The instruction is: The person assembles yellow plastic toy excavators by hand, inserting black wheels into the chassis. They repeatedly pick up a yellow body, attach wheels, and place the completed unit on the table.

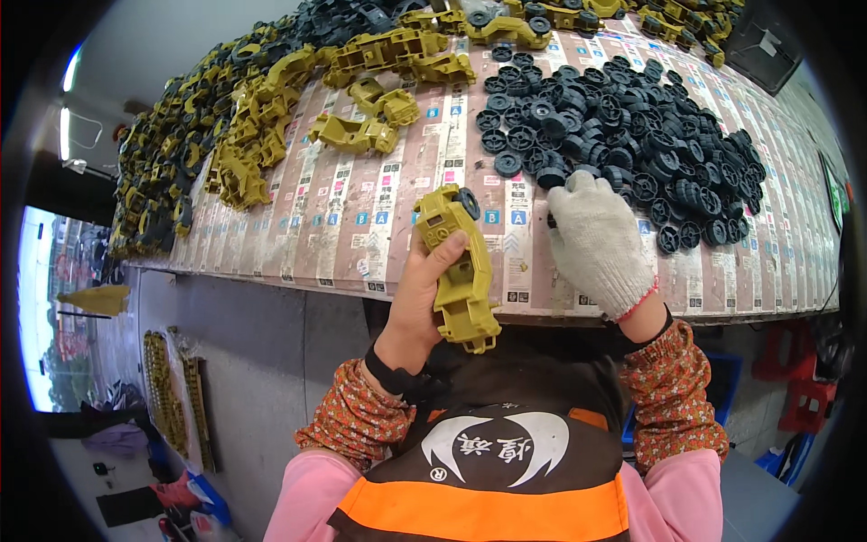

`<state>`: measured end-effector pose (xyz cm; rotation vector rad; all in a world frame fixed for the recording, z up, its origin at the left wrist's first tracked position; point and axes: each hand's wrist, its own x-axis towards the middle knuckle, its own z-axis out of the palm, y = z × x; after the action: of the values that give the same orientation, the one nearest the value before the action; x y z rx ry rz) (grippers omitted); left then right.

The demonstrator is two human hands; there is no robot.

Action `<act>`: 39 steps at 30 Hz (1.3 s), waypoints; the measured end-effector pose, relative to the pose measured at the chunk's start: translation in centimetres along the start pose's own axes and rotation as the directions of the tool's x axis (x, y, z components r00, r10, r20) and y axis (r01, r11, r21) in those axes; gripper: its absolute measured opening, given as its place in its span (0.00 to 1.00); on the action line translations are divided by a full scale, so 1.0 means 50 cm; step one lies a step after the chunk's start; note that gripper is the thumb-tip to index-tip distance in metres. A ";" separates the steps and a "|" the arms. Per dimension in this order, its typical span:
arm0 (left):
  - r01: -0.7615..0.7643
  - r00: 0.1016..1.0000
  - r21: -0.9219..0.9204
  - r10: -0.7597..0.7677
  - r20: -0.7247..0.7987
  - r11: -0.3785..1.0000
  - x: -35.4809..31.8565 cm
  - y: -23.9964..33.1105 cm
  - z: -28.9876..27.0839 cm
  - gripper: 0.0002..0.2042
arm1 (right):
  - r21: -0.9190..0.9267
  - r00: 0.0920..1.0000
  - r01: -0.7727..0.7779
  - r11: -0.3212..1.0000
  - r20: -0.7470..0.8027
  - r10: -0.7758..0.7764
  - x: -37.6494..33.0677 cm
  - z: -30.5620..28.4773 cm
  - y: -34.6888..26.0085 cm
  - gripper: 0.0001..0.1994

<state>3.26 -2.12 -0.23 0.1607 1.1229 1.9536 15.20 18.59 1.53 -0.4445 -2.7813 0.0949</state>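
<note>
My left hand [420, 294], bare, grips a yellow-olive plastic toy car body [465, 294] just over the table's near edge. The thumb lies across its middle. One dark wheel [467, 203] sits at the far end of this body, on its right side. My right hand [596, 237] wears a white knit glove and rests at the near left edge of a heap of dark toy wheels [632, 126]. Its fingers are curled down with the tips among the nearest wheels. A small dark edge shows by the thumb; what the fingers hold is hidden.
Several loose yellow car bodies [357, 134] lie beyond my left hand. A large pile of yellow and dark toy parts [172, 158] runs along the table's left and far sides. Paper-like printed sheeting covers the table [334, 230]. Red stools [804, 402] stand at the lower right.
</note>
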 end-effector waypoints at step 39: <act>-0.611 0.779 0.303 0.486 0.396 0.732 -0.015 -0.082 0.034 0.42 | 0.822 0.956 -0.292 0.489 0.241 0.166 -0.169 -0.032 -0.135 0.19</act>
<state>7.04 -0.62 -2.12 1.1075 1.3813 2.0593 21.35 9.56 1.24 -0.5266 -2.3353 1.5406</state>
